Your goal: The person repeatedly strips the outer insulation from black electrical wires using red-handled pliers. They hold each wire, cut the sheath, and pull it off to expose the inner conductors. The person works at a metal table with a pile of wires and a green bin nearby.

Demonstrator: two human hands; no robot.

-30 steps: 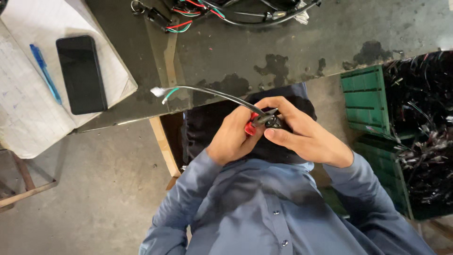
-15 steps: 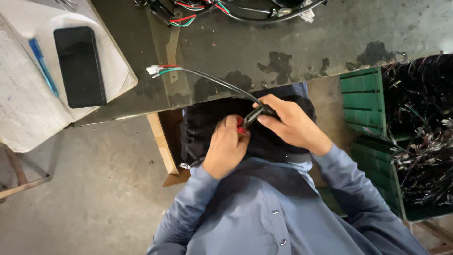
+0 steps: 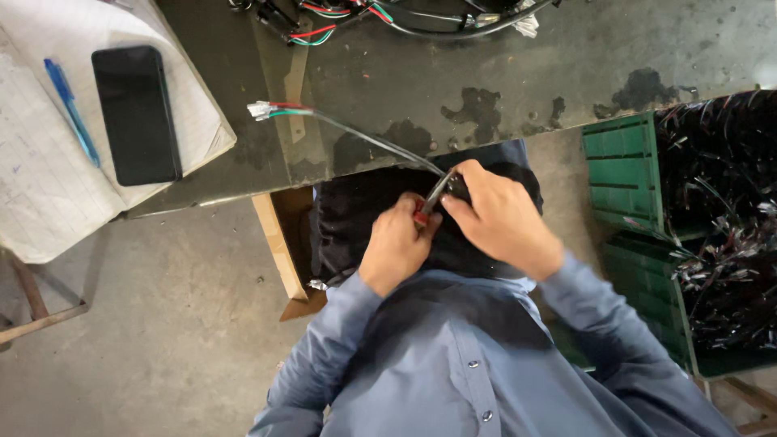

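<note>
Head view, nearest first: both blue-sleeved forearms bend inward over the lap. The left hand (image 3: 398, 247) is curled into a fist, clamped on a small red-handled tool (image 3: 422, 215). Just beside it, the right hand (image 3: 502, 220) arches knuckles-up, fingers closed around the near end of a thin grey cable (image 3: 368, 139). That cable arcs up and leftward over the edge of the dark stained workbench (image 3: 518, 73), ending in a white connector (image 3: 261, 109) with red and green leads. Farther left lie a black phone (image 3: 136, 113) and blue pen (image 3: 71, 111) on an open notebook (image 3: 36, 194); green crates (image 3: 623, 174) stand right.
</note>
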